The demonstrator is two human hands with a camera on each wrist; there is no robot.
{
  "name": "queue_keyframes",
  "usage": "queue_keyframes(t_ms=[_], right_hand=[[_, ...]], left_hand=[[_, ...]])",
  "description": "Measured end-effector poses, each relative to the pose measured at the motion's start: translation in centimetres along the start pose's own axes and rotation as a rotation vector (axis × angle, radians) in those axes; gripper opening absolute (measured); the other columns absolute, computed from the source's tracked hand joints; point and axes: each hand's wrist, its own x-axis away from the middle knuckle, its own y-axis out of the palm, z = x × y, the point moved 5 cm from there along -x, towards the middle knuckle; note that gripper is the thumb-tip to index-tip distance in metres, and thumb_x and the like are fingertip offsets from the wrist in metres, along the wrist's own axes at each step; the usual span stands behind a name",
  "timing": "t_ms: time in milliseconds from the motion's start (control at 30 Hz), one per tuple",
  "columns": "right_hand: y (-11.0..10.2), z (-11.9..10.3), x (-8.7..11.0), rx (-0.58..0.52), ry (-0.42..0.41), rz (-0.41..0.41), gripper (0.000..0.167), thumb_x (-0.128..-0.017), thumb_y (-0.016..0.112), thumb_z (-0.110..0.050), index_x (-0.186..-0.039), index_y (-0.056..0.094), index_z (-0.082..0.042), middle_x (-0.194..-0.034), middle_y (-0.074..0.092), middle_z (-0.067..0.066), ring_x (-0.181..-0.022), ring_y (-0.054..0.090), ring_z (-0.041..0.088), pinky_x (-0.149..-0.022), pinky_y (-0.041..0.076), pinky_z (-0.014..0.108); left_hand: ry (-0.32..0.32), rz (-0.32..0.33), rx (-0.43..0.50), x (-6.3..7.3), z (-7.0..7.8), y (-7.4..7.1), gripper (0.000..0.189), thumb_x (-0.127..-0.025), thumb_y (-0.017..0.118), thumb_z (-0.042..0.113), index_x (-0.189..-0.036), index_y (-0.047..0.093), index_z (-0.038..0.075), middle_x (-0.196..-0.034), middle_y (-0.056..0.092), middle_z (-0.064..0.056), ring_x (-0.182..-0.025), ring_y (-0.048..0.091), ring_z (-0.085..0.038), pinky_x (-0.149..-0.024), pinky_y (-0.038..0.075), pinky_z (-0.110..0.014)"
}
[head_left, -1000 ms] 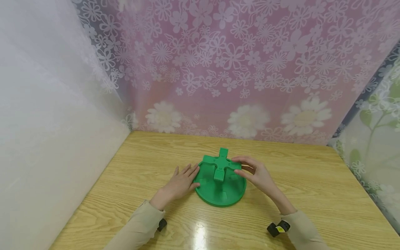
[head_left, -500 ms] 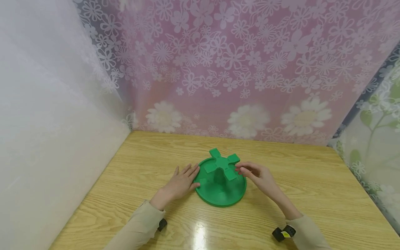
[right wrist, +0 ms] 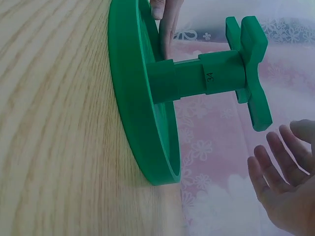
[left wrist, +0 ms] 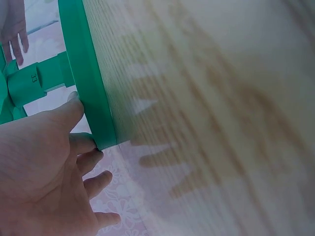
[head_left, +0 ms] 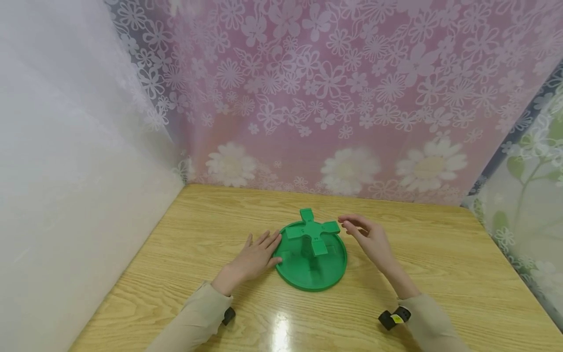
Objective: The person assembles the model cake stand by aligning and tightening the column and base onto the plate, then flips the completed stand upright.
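Note:
A green four-armed cross (head_left: 313, 230) with small dark numbers tops a post (right wrist: 179, 77) marked "34" in the right wrist view. The post rises from a round green tray (head_left: 290, 275) with a raised rim, lying on the table. My left hand (head_left: 252, 256) rests at the tray's left side, fingers extended; in the left wrist view its thumb and a finger touch the rim (left wrist: 93, 78). Just right of the cross, my right hand (head_left: 371, 239) hovers with loosely bent fingers. The right wrist view shows a gap between those fingers and the nearest cross arm (right wrist: 260, 109).
A wood-grain table (head_left: 211, 210) carries the tray. Behind it hangs a pink flowered curtain (head_left: 290, 161), with a pale sheet (head_left: 88, 186) on the left and another flowered curtain (head_left: 519, 195) on the right. Each wrist wears a black strapped device (head_left: 394, 319).
The cross has turned on its post, its arms now pointing in different directions. My right hand has left the cross and drawn slightly right and back. The left hand and tray have stayed put.

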Motion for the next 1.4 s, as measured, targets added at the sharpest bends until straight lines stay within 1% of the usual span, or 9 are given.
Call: queue_keyframes(t_ms=[100,233,433,733,933,1033,1133,1300,1400], right_hand=[[0.6,0.4,-0.2,0.02,0.016,-0.056,0.031,-0.106,0.058,-0.016,-0.135,0.065,-0.01,-0.136,0.064,0.01,-0.122,0.06,0.019,-0.094,0.051,0.017],[1.3,0.7,-0.3,0.059,0.03,-0.131,0.035,-0.107,0.056,-0.02,-0.14,0.061,-0.011,-0.141,0.06,0.009,-0.128,0.056,0.025,-0.098,0.05,0.021],[1.4,0.8,0.3,0.068,0.014,-0.125,0.032,-0.103,0.062,-0.016,-0.134,0.066,-0.007,-0.132,0.065,0.013,-0.116,0.061,0.022,-0.095,0.054,0.028],[1.4,-0.3,2.1,0.074,-0.055,-0.182,0.03,-0.098,0.069,-0.01,-0.128,0.069,-0.013,-0.121,0.069,0.004,-0.106,0.066,0.018,-0.088,0.058,0.033],[0.6,-0.4,1.6,0.009,-0.054,-0.088,0.026,-0.101,0.062,-0.005,-0.126,0.069,-0.005,-0.12,0.069,0.016,-0.105,0.065,0.007,-0.087,0.056,0.024],[0.2,-0.2,0.8,-0.006,-0.034,-0.046,0.027,-0.103,0.06,-0.008,-0.128,0.068,-0.005,-0.124,0.068,0.017,-0.108,0.063,0.004,-0.089,0.054,0.02],[0.3,0.0,-0.2,0.001,-0.008,-0.071,0.031,-0.104,0.06,-0.014,-0.135,0.064,-0.008,-0.133,0.065,0.013,-0.117,0.062,0.011,-0.096,0.052,0.023],[1.4,0.4,-1.7,-0.001,0.012,-0.176,0.039,-0.106,0.058,-0.019,-0.144,0.057,-0.015,-0.146,0.056,0.008,-0.132,0.054,0.03,-0.105,0.049,0.044],[2.0,0.6,-2.3,-0.017,0.006,-0.223,0.041,-0.106,0.057,-0.019,-0.147,0.054,-0.016,-0.15,0.052,0.009,-0.136,0.05,0.035,-0.107,0.046,0.053]], left_hand=[[-0.001,-0.001,-0.006,0.0,0.1,0.0,0.067,-0.108,0.045,0.043,-0.161,0.028,0.006,-0.168,0.023,-0.008,-0.154,0.02,-0.034,-0.119,0.016,-0.068],[-0.001,-0.003,-0.013,0.0,0.1,-0.1,0.067,-0.107,0.045,0.044,-0.161,0.028,0.006,-0.168,0.023,-0.008,-0.154,0.02,-0.034,-0.119,0.017,-0.068],[0.003,0.003,-0.016,0.0,0.2,-0.3,0.067,-0.108,0.046,0.043,-0.16,0.028,0.005,-0.168,0.023,-0.009,-0.154,0.021,-0.036,-0.118,0.018,-0.069],[-0.003,-0.004,-0.019,0.0,0.2,-0.4,0.067,-0.108,0.046,0.042,-0.16,0.028,0.005,-0.167,0.023,-0.009,-0.154,0.021,-0.036,-0.118,0.018,-0.068],[-0.002,-0.009,-0.018,0.0,0.2,-0.3,0.067,-0.108,0.046,0.043,-0.16,0.028,0.005,-0.168,0.023,-0.01,-0.154,0.021,-0.036,-0.118,0.018,-0.068],[-0.005,-0.01,-0.024,0.1,0.2,-0.4,0.067,-0.107,0.046,0.043,-0.161,0.028,0.005,-0.168,0.023,-0.009,-0.154,0.021,-0.035,-0.118,0.018,-0.068],[-0.007,-0.011,-0.021,0.1,0.3,-0.5,0.067,-0.107,0.046,0.042,-0.16,0.029,0.005,-0.167,0.023,-0.01,-0.154,0.021,-0.035,-0.118,0.017,-0.068],[-0.007,-0.011,-0.016,0.2,0.4,-0.6,0.067,-0.108,0.046,0.042,-0.16,0.029,0.005,-0.167,0.024,-0.01,-0.154,0.021,-0.035,-0.118,0.017,-0.068],[-0.009,-0.009,-0.022,0.1,0.5,-0.6,0.067,-0.108,0.045,0.043,-0.16,0.029,0.005,-0.167,0.024,-0.009,-0.154,0.021,-0.035,-0.118,0.017,-0.068]])
